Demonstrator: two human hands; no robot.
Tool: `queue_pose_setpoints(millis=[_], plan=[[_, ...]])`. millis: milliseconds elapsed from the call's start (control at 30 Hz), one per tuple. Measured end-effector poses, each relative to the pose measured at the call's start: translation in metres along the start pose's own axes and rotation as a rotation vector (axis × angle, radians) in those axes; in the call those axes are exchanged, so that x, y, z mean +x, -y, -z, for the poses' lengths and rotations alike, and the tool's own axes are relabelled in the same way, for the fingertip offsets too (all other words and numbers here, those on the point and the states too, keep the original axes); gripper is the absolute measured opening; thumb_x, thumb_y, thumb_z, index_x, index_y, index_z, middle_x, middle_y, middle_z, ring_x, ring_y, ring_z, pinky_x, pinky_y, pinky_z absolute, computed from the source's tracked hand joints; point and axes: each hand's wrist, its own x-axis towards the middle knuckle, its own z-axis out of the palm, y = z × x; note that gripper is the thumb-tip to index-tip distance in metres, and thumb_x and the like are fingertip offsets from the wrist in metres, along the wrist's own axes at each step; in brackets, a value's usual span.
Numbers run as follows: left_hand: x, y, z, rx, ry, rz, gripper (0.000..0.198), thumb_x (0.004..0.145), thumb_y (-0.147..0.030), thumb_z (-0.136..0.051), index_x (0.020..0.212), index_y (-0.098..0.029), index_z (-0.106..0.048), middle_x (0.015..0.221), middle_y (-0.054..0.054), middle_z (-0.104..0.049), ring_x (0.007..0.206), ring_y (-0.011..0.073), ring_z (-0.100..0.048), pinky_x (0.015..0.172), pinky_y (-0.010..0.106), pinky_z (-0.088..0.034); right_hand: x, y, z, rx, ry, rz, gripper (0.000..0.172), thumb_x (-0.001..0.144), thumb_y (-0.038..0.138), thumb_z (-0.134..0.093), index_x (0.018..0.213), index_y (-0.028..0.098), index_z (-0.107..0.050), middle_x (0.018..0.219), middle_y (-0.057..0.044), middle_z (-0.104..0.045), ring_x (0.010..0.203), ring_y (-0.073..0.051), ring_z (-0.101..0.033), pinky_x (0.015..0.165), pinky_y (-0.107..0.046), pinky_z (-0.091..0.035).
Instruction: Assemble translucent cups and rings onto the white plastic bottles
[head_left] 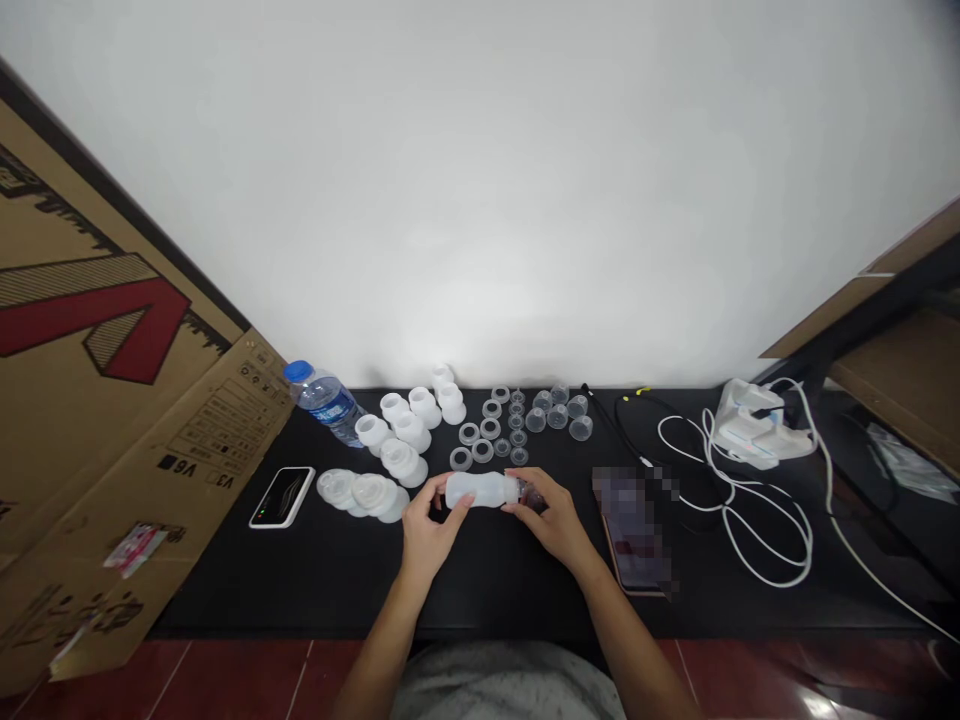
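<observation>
Frosted plastic bottle (480, 490) lies crosswise in front of me, its long axis running left to right, held between both grips. My left grip (431, 532) is clenched around the body, fingers over the top and near the middle. My right grip (546, 517) is clenched at the other end, so the neck end points right, into that palm, and the rounded base points left, past my left grip. The right grip is nearer the dark end piece (534, 496); my fingers and the poor view hide it, so it is probably a cap or fitting, but I cannot confirm.

Beyond the left grip, toward the far left of the tabletop (480, 590), sit clear discs (349, 490) and white funnel-shaped pieces (397, 458). Straight ahead of the bottle lie small grey rings (482, 451). Further ahead and to the right are clear cups (556, 417). Just right of the right grip lies a phone (634, 535), its surface obscured. Well right of that lies a coiled white cable (757, 520).
</observation>
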Motion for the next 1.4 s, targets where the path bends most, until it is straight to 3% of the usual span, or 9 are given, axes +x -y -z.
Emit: queue_pose_setpoints(millis=[633,867,933,1067,1133,1267,1400], plan=[[-0.001,-0.001,0.0,-0.039,0.044,0.003,0.034,0.094,-0.052,-0.076,0.108,-0.021,-0.074,0.088,0.002,-0.073,0.073,0.0182,-0.059,0.068,0.029,-0.05,-0.001,0.002,-0.002,-0.057,-0.034,0.005,0.037,0.095,0.038,-0.083,0.129,0.028,-0.074,0.119,-0.007,-0.078,0.084,-0.021,-0.071,0.083,-0.035,-0.06],[-0.002,0.003,-0.003,-0.084,-0.014,0.044,0.045,0.096,-0.057,-0.073,0.122,-0.02,-0.076,0.103,0.007,-0.079,0.078,0.0203,-0.067,0.073,0.031,-0.056,0.001,0.005,-0.004,0.037,-0.034,-0.039,0.049,0.089,0.041,-0.089,0.135,0.032,-0.072,0.129,-0.008,-0.076,0.078,-0.02,-0.07,0.081,-0.038,-0.061],[-0.002,0.002,-0.003,-0.062,-0.015,0.037,0.048,0.095,-0.059,-0.072,0.122,-0.02,-0.077,0.101,0.007,-0.079,0.076,0.0204,-0.065,0.073,0.032,-0.056,0.0,0.006,-0.003,0.081,-0.063,-0.061,0.053,0.089,0.042,-0.087,0.138,0.031,-0.069,0.128,-0.008,-0.077,0.078,-0.021,-0.069,0.08,-0.038,-0.06],[-0.002,0.0,-0.002,-0.065,-0.035,0.049,0.051,0.095,-0.062,-0.071,0.121,-0.019,-0.077,0.098,0.008,-0.078,0.076,0.0211,-0.064,0.072,0.032,-0.055,-0.001,0.002,0.0,0.237,-0.18,-0.1,0.037,0.102,0.048,-0.064,0.133,0.029,-0.07,0.122,-0.009,-0.077,0.082,-0.022,-0.068,0.08,-0.039,-0.059],[-0.002,0.0,-0.002,-0.071,-0.04,0.054,0.05,0.095,-0.061,-0.071,0.121,-0.019,-0.077,0.098,0.007,-0.077,0.076,0.0206,-0.062,0.073,0.032,-0.054,0.001,-0.001,0.002,0.374,-0.273,-0.13,0.033,0.101,0.046,-0.06,0.127,0.028,-0.071,0.121,-0.009,-0.075,0.085,-0.023,-0.068,0.079,-0.039,-0.06],[-0.002,0.002,-0.002,-0.072,-0.035,0.049,0.049,0.096,-0.06,-0.071,0.121,-0.019,-0.076,0.098,0.007,-0.076,0.075,0.0198,-0.059,0.073,0.032,-0.053,0.007,-0.005,0.006,0.63,-0.431,-0.247,0.026,0.091,0.034,-0.067,0.114,0.026,-0.073,0.119,-0.009,-0.074,0.094,-0.024,-0.071,0.085,-0.041,-0.063],[-0.002,0.003,-0.002,-0.072,-0.046,0.038,0.049,0.095,-0.06,-0.071,0.12,-0.018,-0.077,0.096,0.006,-0.076,0.075,0.0199,-0.059,0.073,0.032,-0.052,0.009,-0.007,0.006,0.71,-0.424,-0.313,0.018,0.093,0.039,-0.075,0.102,0.024,-0.073,0.11,-0.007,-0.076,0.095,-0.024,-0.075,0.092,-0.044,-0.064]])
